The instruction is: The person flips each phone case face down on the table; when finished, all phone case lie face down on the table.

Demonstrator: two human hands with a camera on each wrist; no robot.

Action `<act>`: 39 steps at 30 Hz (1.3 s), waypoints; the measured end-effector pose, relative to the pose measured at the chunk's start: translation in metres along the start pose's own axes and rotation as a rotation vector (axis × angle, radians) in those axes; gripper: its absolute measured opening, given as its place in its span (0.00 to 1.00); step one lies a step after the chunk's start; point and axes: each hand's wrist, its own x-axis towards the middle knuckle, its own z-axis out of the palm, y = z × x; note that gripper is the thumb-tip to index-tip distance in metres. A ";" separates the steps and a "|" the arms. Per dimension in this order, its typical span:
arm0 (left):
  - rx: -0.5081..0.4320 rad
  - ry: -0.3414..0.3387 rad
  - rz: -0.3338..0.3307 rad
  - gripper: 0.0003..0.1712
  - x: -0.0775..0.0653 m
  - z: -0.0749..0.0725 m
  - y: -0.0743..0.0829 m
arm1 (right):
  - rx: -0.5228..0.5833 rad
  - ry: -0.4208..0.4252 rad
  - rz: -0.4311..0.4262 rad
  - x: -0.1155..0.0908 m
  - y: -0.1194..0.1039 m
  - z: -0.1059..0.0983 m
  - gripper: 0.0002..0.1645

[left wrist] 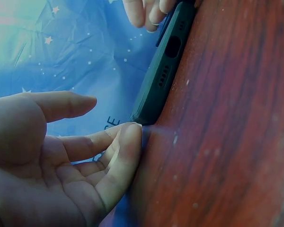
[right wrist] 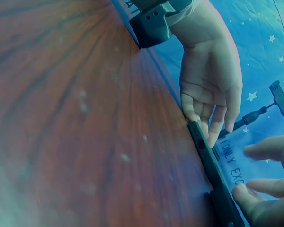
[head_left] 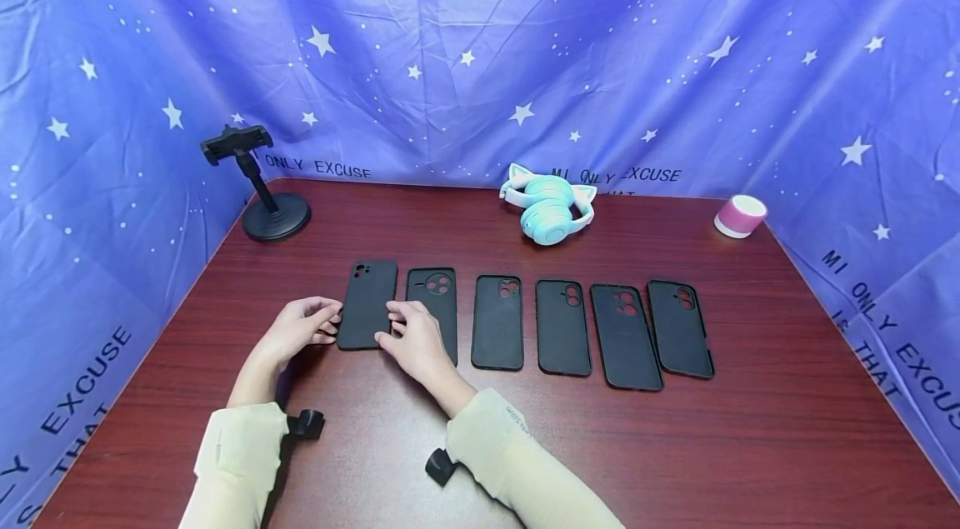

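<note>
A black phone case (head_left: 367, 306) lies back up at the left end of a row on the table, its camera cutout at the upper left. My left hand (head_left: 302, 331) is at its left side; in the left wrist view the fingertips touch a lower corner of the case (left wrist: 163, 71), and the index finger stands apart. At the case's right edge is my right hand (head_left: 417, 343), fingers loosely bent and thumb near the lower right corner. That hand partly hides a second black phone case (head_left: 432, 282) with a round camera cutout, lying inside up.
More black phone cases continue the row: one (head_left: 498, 329), another (head_left: 563, 333), a slanted one (head_left: 627, 341) and the rightmost case (head_left: 681, 333). Behind them stand a phone stand (head_left: 274, 217), cat-ear headphones (head_left: 547, 212) and a pink-and-white roll (head_left: 740, 217). A starry curtain (head_left: 450, 37) borders the table.
</note>
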 end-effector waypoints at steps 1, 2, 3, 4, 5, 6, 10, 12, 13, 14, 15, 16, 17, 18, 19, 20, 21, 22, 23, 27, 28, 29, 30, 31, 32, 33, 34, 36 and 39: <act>-0.003 0.002 0.000 0.27 0.000 0.000 0.000 | 0.008 -0.007 0.001 0.000 0.000 -0.001 0.28; -0.004 0.004 0.002 0.27 -0.001 0.000 0.000 | 0.015 -0.013 0.001 0.000 0.001 -0.002 0.27; -0.006 0.008 0.004 0.27 -0.001 -0.001 0.001 | 0.029 -0.013 -0.003 0.001 0.001 -0.004 0.27; -0.009 0.014 0.009 0.27 -0.002 -0.001 0.001 | 0.045 -0.013 -0.004 0.002 0.001 -0.006 0.27; -0.009 0.020 0.017 0.27 -0.002 -0.001 0.002 | 0.058 -0.007 -0.007 0.002 0.002 -0.008 0.27; -0.010 0.029 0.026 0.27 -0.002 0.000 0.004 | 0.074 -0.003 -0.003 0.003 0.002 -0.011 0.26; -0.034 0.065 0.072 0.24 0.000 0.006 0.011 | 0.114 0.031 0.010 0.006 0.004 -0.024 0.25; -0.041 0.066 0.094 0.23 0.002 0.012 0.015 | 0.121 0.056 0.011 0.007 0.006 -0.032 0.24; -0.041 0.060 0.104 0.23 0.004 0.016 0.017 | 0.122 0.070 0.008 0.008 0.007 -0.035 0.23; -0.040 0.056 0.110 0.22 0.006 0.020 0.018 | 0.120 0.084 0.008 0.008 0.009 -0.038 0.23; -0.029 0.048 0.120 0.21 0.007 0.023 0.020 | 0.120 0.099 0.006 0.008 0.010 -0.041 0.23; -0.018 0.044 0.123 0.21 0.008 0.026 0.022 | 0.119 0.115 -0.001 0.009 0.011 -0.044 0.22; -0.006 0.037 0.126 0.20 0.009 0.029 0.023 | 0.120 0.129 -0.002 0.009 0.013 -0.047 0.22; 0.004 0.036 0.124 0.20 0.010 0.032 0.024 | 0.117 0.142 0.000 0.009 0.014 -0.049 0.22; 0.017 0.033 0.124 0.20 0.011 0.034 0.025 | 0.114 0.149 0.010 0.009 0.016 -0.051 0.21; 0.026 0.033 0.121 0.20 0.012 0.036 0.026 | 0.114 0.154 0.021 0.008 0.017 -0.053 0.22; 0.035 0.031 0.119 0.20 0.013 0.038 0.027 | 0.115 0.158 0.027 0.008 0.019 -0.055 0.22; 0.038 0.030 0.114 0.20 0.013 0.039 0.027 | 0.118 0.160 0.032 0.008 0.020 -0.057 0.22; 0.046 0.024 0.113 0.20 0.014 0.041 0.028 | 0.122 0.158 0.042 0.008 0.021 -0.058 0.22; 0.074 0.006 0.111 0.19 0.018 0.048 0.032 | 0.118 0.150 0.062 0.006 0.025 -0.065 0.23; 0.081 0.004 0.111 0.19 0.019 0.049 0.034 | 0.116 0.146 0.071 0.005 0.025 -0.066 0.23; 0.087 0.003 0.108 0.19 0.020 0.051 0.036 | 0.114 0.143 0.081 0.004 0.026 -0.067 0.23; 0.091 0.003 0.104 0.19 0.020 0.053 0.037 | 0.110 0.140 0.092 0.004 0.027 -0.068 0.24; 0.096 0.001 0.100 0.19 0.021 0.054 0.039 | 0.111 0.137 0.101 0.003 0.027 -0.069 0.24; 0.102 -0.002 0.096 0.19 0.022 0.056 0.041 | 0.109 0.134 0.106 0.002 0.027 -0.069 0.24; 0.106 -0.004 0.091 0.19 0.023 0.058 0.042 | 0.108 0.132 0.110 0.002 0.028 -0.070 0.25; 0.113 -0.007 0.086 0.19 0.023 0.060 0.044 | 0.112 0.131 0.115 0.002 0.029 -0.071 0.25; 0.132 -0.015 0.076 0.19 0.025 0.065 0.047 | 0.109 0.127 0.120 0.001 0.030 -0.072 0.25; 0.175 -0.027 0.060 0.21 0.027 0.072 0.053 | 0.089 0.129 0.122 0.000 0.031 -0.073 0.25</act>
